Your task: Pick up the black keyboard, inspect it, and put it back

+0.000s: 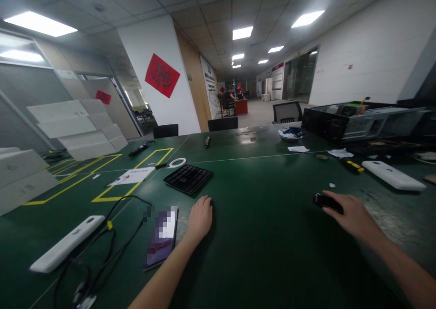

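Observation:
My left hand [200,218] rests on the green table [265,236] with its fingers curled loosely under, nothing visible in it. A phone [161,237] lies face up just left of that hand. My right hand [350,213] reaches out to the right and its fingers close on a small black object [326,201] at the tabletop. A black grille-like square part [188,178] lies beyond my left hand.
A white oblong case [66,249] and black cables [98,259] lie at the near left; another white case [393,175] sits at the right. An open computer chassis [361,118] stands at the back right. White panels [78,127] stack at the left. A person sits far down the hall.

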Demonstrator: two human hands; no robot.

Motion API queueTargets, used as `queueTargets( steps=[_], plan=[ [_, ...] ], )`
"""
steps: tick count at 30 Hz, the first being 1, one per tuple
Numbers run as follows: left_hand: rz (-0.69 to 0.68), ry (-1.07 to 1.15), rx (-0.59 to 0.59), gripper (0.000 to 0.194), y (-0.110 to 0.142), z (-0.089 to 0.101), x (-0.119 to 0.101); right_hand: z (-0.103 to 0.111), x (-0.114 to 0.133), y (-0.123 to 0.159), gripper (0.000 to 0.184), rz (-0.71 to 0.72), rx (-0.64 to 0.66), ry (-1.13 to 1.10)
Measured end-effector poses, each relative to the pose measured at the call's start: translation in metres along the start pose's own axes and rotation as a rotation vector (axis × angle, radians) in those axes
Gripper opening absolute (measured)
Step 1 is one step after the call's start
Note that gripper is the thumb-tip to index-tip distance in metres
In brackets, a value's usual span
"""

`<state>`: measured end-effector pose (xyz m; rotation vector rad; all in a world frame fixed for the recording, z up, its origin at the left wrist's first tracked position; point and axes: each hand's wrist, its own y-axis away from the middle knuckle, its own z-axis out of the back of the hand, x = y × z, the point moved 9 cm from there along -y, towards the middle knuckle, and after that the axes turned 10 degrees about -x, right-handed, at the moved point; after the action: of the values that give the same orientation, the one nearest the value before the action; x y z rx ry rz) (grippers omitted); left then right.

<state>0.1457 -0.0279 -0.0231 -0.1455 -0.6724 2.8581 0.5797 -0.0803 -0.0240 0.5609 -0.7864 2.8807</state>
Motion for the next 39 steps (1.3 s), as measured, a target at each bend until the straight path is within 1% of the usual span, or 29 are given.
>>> queueTargets(
  steps=[1,2,4,6,8,10,12,14,16,17,19,20,22,24,27,30,32,34,36,39],
  plan=[
    [0.0,-0.009,-0.02,0.034,0.0,0.003,-0.001,-0.005,-0.012,0.005,0.053,-0.024,0.009,0.033],
    [0.004,-0.022,-0.041,0.034,0.0,0.006,-0.002,-0.01,-0.019,0.01,0.054,-0.021,0.017,0.06],
    [0.053,-0.07,-0.078,0.034,0.002,0.015,0.0,-0.014,-0.023,0.017,0.056,0.016,-0.009,0.127],
    [0.138,-0.139,-0.073,0.033,0.004,0.021,0.006,-0.011,-0.019,0.021,0.061,0.044,-0.085,0.206],
    [0.206,-0.192,-0.002,0.03,0.007,0.019,0.012,-0.005,-0.017,0.022,0.066,0.046,-0.162,0.258],
    [0.216,-0.208,0.096,0.027,0.008,0.013,0.015,-0.001,-0.017,0.023,0.067,0.042,-0.195,0.272],
    [0.195,-0.201,0.171,0.025,0.007,0.007,0.015,-0.002,-0.02,0.024,0.068,0.043,-0.184,0.276],
    [0.189,-0.194,0.218,0.024,0.005,0.005,0.016,-0.006,-0.025,0.024,0.068,0.049,-0.16,0.28],
    [0.229,-0.182,0.239,0.025,0.003,0.005,0.02,-0.01,-0.027,0.024,0.069,0.065,-0.151,0.276],
    [0.26,-0.158,0.234,0.027,0.002,0.006,0.022,-0.012,-0.028,0.023,0.069,0.072,-0.151,0.272],
    [0.349,-0.001,0.198,0.027,0.0,0.006,0.025,-0.013,-0.027,0.023,0.069,0.081,-0.157,0.266],
    [0.392,0.11,0.176,0.024,-0.001,0.005,0.026,-0.013,-0.026,0.023,0.069,0.085,-0.155,0.261],
    [0.461,0.317,0.143,0.011,-0.004,0.0,0.029,-0.013,-0.024,0.022,0.07,0.078,-0.148,0.25],
    [0.506,0.44,0.116,0.002,-0.009,-0.003,0.035,-0.012,-0.023,0.022,0.07,0.065,-0.131,0.23],
    [0.597,0.582,0.057,0.004,-0.025,-0.001,0.057,-0.013,-0.024,0.022,0.069,0.041,-0.087,0.21],
    [0.725,0.692,-0.024,0.007,-0.05,0.008,0.093,-0.016,-0.025,0.021,0.072,0.024,-0.059,0.205],
    [0.793,0.703,-0.073,0.01,-0.067,0.014,0.12,-0.018,-0.026,0.02,0.07,0.028,-0.052,0.206],
    [0.833,0.651,-0.1,0.015,-0.081,0.016,0.144,-0.019,-0.026,0.021,0.065,0.04,-0.047,0.207],
    [0.824,0.537,-0.09,0.017,-0.092,0.013,0.161,-0.02,-0.028,0.021,0.063,0.048,-0.049,0.206],
    [0.705,0.3,0.01,0.016,-0.107,0.002,0.173,-0.024,-0.035,0.022,0.061,0.049,-0.048,0.196]
  ],
)
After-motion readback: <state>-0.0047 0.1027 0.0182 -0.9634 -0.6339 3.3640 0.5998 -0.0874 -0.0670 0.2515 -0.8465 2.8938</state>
